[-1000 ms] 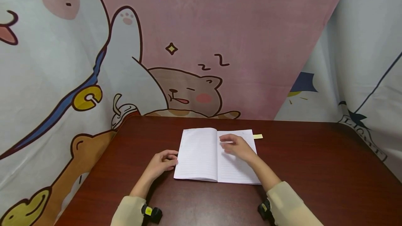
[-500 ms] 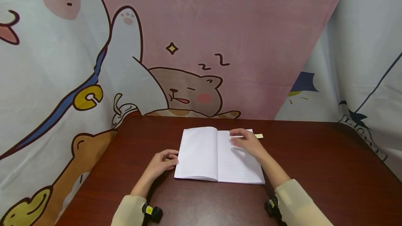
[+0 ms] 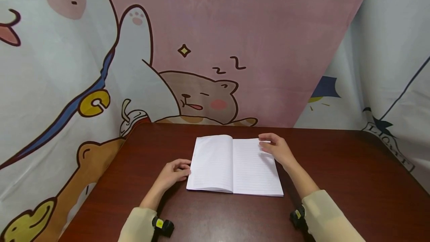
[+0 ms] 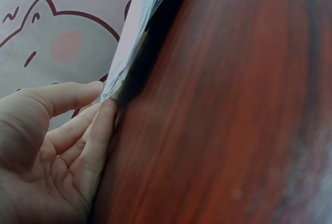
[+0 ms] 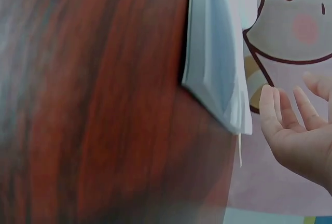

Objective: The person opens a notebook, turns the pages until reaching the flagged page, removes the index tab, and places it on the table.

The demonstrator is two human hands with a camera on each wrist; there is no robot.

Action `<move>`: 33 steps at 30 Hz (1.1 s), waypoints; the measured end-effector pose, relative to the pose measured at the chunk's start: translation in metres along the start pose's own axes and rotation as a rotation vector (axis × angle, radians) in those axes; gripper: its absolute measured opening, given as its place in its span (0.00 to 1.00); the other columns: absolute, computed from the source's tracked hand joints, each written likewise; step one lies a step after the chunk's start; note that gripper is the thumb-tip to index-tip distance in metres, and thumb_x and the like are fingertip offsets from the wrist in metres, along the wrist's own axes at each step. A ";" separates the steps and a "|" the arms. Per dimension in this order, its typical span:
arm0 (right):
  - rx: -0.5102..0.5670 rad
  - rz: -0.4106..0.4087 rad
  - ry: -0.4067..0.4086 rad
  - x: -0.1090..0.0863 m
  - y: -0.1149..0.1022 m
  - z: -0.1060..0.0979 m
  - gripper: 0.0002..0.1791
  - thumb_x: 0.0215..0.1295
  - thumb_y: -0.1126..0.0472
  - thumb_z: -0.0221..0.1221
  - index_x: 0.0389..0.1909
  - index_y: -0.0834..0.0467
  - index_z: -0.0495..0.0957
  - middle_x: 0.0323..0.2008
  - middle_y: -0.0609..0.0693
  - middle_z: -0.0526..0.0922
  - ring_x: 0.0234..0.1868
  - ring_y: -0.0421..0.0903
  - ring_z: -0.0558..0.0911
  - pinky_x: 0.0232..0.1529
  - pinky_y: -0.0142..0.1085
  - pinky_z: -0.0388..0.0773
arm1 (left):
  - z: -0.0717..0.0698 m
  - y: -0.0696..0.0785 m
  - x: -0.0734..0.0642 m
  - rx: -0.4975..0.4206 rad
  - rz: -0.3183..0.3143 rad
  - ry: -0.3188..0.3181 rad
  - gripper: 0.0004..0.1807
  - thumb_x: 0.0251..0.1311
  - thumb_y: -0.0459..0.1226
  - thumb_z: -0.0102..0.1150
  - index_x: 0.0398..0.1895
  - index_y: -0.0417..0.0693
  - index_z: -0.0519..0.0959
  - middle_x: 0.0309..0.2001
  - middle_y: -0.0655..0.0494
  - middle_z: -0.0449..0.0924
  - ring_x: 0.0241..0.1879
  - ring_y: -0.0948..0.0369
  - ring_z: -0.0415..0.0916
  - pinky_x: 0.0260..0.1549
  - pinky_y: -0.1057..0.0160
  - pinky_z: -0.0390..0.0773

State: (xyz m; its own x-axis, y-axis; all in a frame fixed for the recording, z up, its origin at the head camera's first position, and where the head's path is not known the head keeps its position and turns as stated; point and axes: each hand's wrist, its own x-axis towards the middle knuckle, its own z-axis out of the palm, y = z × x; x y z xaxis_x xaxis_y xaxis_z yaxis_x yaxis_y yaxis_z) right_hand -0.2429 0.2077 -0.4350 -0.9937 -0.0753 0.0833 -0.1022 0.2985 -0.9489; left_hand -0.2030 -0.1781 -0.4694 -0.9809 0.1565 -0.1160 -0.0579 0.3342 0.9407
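An open notebook [image 3: 215, 163] with lined pages lies on the table in the head view. My left hand [image 3: 173, 173] is beside its left edge, palm inward. In the left wrist view, that hand's fingertips touch the page edges [image 4: 129, 42], the fingers fairly straight. My right hand [image 3: 277, 149] hovers over the notebook's upper right corner with loosely bent fingers and holds nothing. In the right wrist view, this hand [image 5: 303, 136] is apart from the notebook [image 5: 218, 53]. A thin pale tab [image 5: 240, 151] sticks out of the notebook's edge there; the hand hides it in the head view.
The dark reddish-brown table [image 3: 336, 182] extends to both sides of the notebook. Behind it hangs a pink and white cloth [image 3: 279, 47] printed with cartoon animals. Black wrist cameras are strapped at both sleeves, the right one [image 3: 297, 217] low over the table.
My right hand has moved right and away from me, from over the right page to the upper right corner, now covering the yellow tab. The left hand and notebook have stayed nearly still.
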 end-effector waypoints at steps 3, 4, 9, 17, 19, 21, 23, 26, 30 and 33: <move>-0.010 0.006 0.022 0.000 0.005 -0.006 0.22 0.70 0.66 0.58 0.62 0.69 0.72 0.59 0.72 0.74 0.46 0.37 0.81 0.48 0.29 0.83 | 0.000 0.000 0.000 0.004 0.002 0.001 0.21 0.62 0.34 0.65 0.57 0.34 0.77 0.45 0.43 0.81 0.36 0.62 0.79 0.40 0.58 0.86; -0.014 0.009 0.030 0.000 0.006 -0.007 0.22 0.70 0.66 0.58 0.62 0.69 0.72 0.60 0.72 0.74 0.45 0.35 0.81 0.47 0.28 0.82 | 0.000 0.000 0.000 0.003 0.002 0.001 0.21 0.62 0.34 0.65 0.57 0.34 0.77 0.45 0.43 0.81 0.36 0.62 0.79 0.40 0.58 0.86; -0.072 0.042 0.070 0.001 0.011 -0.013 0.22 0.71 0.63 0.57 0.63 0.68 0.71 0.61 0.69 0.75 0.42 0.29 0.78 0.44 0.22 0.79 | 0.000 -0.001 0.001 0.002 0.006 0.000 0.21 0.62 0.33 0.65 0.57 0.34 0.77 0.45 0.42 0.81 0.36 0.62 0.79 0.40 0.58 0.86; -0.173 0.086 0.099 0.003 0.015 -0.018 0.22 0.73 0.61 0.56 0.63 0.67 0.71 0.62 0.66 0.75 0.58 0.54 0.79 0.52 0.29 0.80 | 0.000 -0.002 0.002 0.007 0.004 0.004 0.20 0.62 0.33 0.65 0.57 0.34 0.78 0.44 0.42 0.81 0.36 0.62 0.79 0.40 0.58 0.86; -0.190 0.091 0.101 0.002 0.016 -0.018 0.22 0.73 0.61 0.56 0.63 0.67 0.71 0.62 0.66 0.75 0.62 0.59 0.76 0.58 0.37 0.78 | 0.000 -0.002 0.002 0.008 0.001 0.006 0.20 0.62 0.33 0.65 0.57 0.34 0.78 0.44 0.42 0.81 0.36 0.62 0.79 0.40 0.57 0.86; -0.204 0.097 0.101 0.002 0.016 -0.019 0.22 0.73 0.61 0.56 0.63 0.66 0.72 0.63 0.66 0.75 0.63 0.60 0.75 0.61 0.43 0.75 | 0.000 -0.001 0.002 0.010 -0.001 0.008 0.20 0.62 0.33 0.65 0.57 0.34 0.78 0.44 0.42 0.81 0.36 0.62 0.79 0.40 0.57 0.86; -0.207 0.107 0.098 0.002 0.016 -0.019 0.22 0.73 0.61 0.56 0.64 0.66 0.71 0.63 0.66 0.75 0.64 0.61 0.74 0.64 0.50 0.71 | 0.000 -0.001 0.002 0.009 -0.002 0.007 0.20 0.62 0.33 0.65 0.57 0.34 0.78 0.45 0.42 0.81 0.36 0.62 0.79 0.40 0.57 0.86; -0.205 0.130 0.084 0.002 0.016 -0.019 0.23 0.73 0.60 0.56 0.64 0.67 0.71 0.63 0.67 0.74 0.65 0.62 0.73 0.65 0.52 0.70 | 0.000 -0.001 0.002 0.007 0.003 0.003 0.20 0.62 0.33 0.65 0.57 0.34 0.78 0.45 0.42 0.81 0.36 0.62 0.79 0.41 0.57 0.86; -0.217 0.140 0.053 0.001 0.017 -0.019 0.23 0.73 0.61 0.56 0.63 0.68 0.70 0.63 0.68 0.74 0.65 0.63 0.73 0.65 0.53 0.70 | -0.001 -0.002 0.002 0.007 0.006 -0.001 0.20 0.62 0.33 0.65 0.57 0.34 0.78 0.45 0.42 0.81 0.37 0.62 0.79 0.41 0.57 0.86; -0.223 0.134 0.038 0.001 0.019 -0.019 0.22 0.72 0.61 0.56 0.62 0.69 0.71 0.62 0.69 0.74 0.65 0.63 0.72 0.64 0.52 0.70 | -0.001 -0.002 0.002 0.009 0.005 0.000 0.20 0.62 0.33 0.65 0.57 0.34 0.78 0.45 0.42 0.81 0.37 0.62 0.79 0.41 0.57 0.86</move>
State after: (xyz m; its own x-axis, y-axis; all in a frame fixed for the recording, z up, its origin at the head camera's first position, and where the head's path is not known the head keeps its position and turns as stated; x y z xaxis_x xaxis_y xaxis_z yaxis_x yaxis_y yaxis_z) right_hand -0.2468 0.2314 -0.4470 -0.9996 0.0135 -0.0238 0.0274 0.5057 -0.8623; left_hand -0.2047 -0.1794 -0.4715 -0.9810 0.1586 -0.1115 -0.0514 0.3414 0.9385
